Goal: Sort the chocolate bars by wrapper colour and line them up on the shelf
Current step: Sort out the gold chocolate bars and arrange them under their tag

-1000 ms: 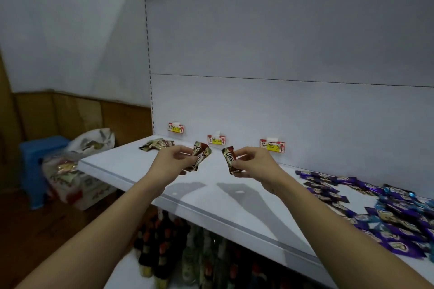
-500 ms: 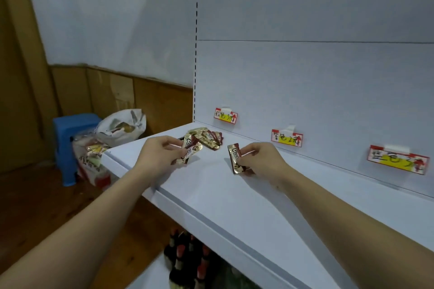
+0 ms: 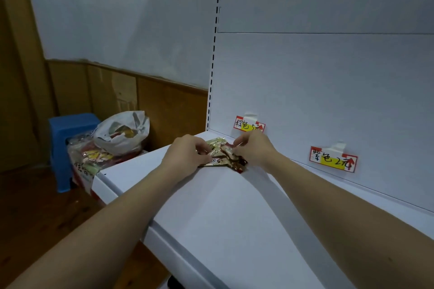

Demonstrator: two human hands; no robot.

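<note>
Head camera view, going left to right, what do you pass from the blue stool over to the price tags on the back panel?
Blue stool → white plastic bag → left hand → right hand → purple-marked price tag. The chocolate bars and the brown-marked tag overlap the hands, so I leave them out.

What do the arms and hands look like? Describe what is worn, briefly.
Both forearms are bare with no sleeve in view. The left hand and right hand wear no gloves; no watch, bracelet or ring shows on either.

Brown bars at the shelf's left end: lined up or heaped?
Heaped. The brown chocolate bars overlap at mixed angles under both hands, no row visible.
</note>
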